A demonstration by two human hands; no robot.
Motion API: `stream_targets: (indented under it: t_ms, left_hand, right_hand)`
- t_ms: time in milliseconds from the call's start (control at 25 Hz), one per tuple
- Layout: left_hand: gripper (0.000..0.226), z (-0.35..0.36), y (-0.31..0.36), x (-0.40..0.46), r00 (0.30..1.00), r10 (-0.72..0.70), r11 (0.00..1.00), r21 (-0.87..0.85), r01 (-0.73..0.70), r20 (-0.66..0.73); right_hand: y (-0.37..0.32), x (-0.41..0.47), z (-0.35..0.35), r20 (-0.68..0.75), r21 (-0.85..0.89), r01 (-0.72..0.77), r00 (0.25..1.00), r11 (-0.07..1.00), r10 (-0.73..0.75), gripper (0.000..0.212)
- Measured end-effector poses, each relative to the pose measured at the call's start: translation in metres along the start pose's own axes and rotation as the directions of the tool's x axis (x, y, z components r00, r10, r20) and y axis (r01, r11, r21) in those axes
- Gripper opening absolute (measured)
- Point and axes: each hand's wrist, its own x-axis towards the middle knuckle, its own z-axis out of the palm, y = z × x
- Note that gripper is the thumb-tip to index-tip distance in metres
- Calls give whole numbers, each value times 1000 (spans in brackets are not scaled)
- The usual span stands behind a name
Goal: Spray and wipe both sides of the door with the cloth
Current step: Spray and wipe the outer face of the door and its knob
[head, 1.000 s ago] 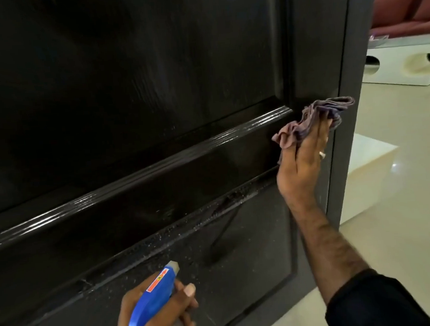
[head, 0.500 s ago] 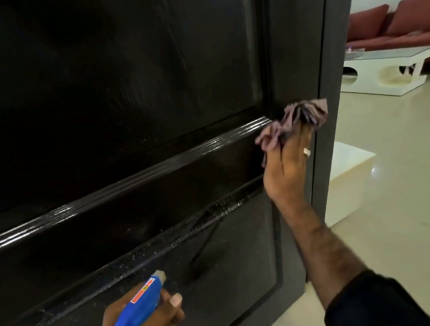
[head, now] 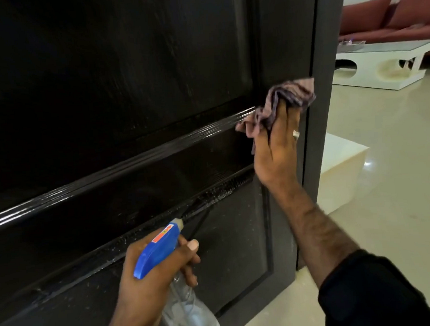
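Beyond the door's edge: pale tiled floor (head: 398, 176), one red sofa (head: 388, 16), one white low surface (head: 379, 62), one white block (head: 340, 170) just beside the door.

Item 1, door (head: 129, 92), one. Dark, panelled, two raised horizontal mouldings in view. Fine droplets speckle the lower moulding and lower panel; judged sprayed and not yet wiped there. Only this face shows, so the far side cannot be assessed.

Item 2, cloth (head: 280, 103), one. Mauve, bunched, pressed against the door at the right end of the upper moulding, near the door's edge. Your right hand (head: 276, 149) presses it flat to the wood, fingers extended over it, thumb hidden; bunching gives a thick pad for rubbing the groove. One ring on that hand.

Item 3, spray bottle (head: 161, 249), one. Blue head, clear body, nozzle pointing at the lower panel. Your left hand (head: 150, 280) grips its neck, fingers curled round, kept low and clear of the wiping arm, ready for a further spray.

Hands: two. Sleeve (head: 368, 292), one, dark.
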Motion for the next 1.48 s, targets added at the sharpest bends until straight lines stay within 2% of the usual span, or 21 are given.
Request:
stream_targets:
  t_ms: [80, 240, 320, 480, 560, 680, 760, 840, 920, 1040, 1120, 1200, 1320, 1360, 1480]
  left_hand:
    - [19, 5, 8, 8, 998, 52, 998, 26, -52, 19]
    - [19, 10, 15, 12, 997, 69, 998, 10, -69, 24]
    - [23, 13, 18, 15, 997, 69, 997, 20, -70, 45]
    - [23, 16, 24, 21, 995, 84, 996, 3, -84, 46]
    - [24, 14, 24, 20, 994, 97, 995, -4, -97, 41]
    - [25, 10, 21, 15, 996, 87, 995, -48, -85, 36]
    - [26, 7, 18, 17, 996, 86, 995, -43, -85, 26]
    - [25, 5, 18, 18, 994, 103, 994, -32, -102, 39]
    - [26, 7, 26, 18, 991, 125, 992, -30, -124, 49]
    - [27, 14, 44, 32, 985, 157, 988, -22, -156, 71]
    - [25, 18, 53, 44, 981, 177, 984, -18, -176, 76]
    - [24, 24, 57, 50, 980, 187, 982, -15, -186, 72]
    - [25, 28, 56, 50, 983, 164, 986, -6, -164, 81]
    - [26, 27, 55, 49, 985, 151, 988, -4, -152, 87]
    - [26, 23, 53, 48, 988, 121, 993, 1, -122, 96]
  right_hand:
    - [-11, 28, -3, -13, -38, 53, 998, 998, -53, 72]
    - [16, -49, 1, 107, -23, 71, 992, 997, -69, 68]
    - [24, -54, -1, 142, -26, 58, 988, 998, -54, 65]
    - [-11, 24, -5, 23, -15, 70, 997, 997, -70, 71]
    - [-9, 30, -3, 7, -32, 119, 993, 992, -119, 72]
    - [23, -34, 1, 81, 23, 108, 991, 994, -110, 63]
    - [37, -81, 4, 132, -39, 59, 990, 997, -54, 62]
    - [38, -85, 3, 148, -74, 47, 988, 996, -36, 64]
    - [20, -45, -3, 95, -31, 44, 995, 999, -40, 67]
    - [-6, 25, -9, 5, -75, 63, 998, 995, -63, 70]
    - [-9, 15, -4, -23, -54, 118, 993, 992, -120, 70]
    - [14, -29, -2, 21, -25, 187, 982, 982, -186, 61]
    - [54, -70, -6, 155, -198, 232, 967, 952, -203, 60]
    - [54, -56, -6, 139, -184, 199, 975, 963, -175, 62]
    - [9, 22, -11, 9, -17, -30, 999, 999, 31, 85]
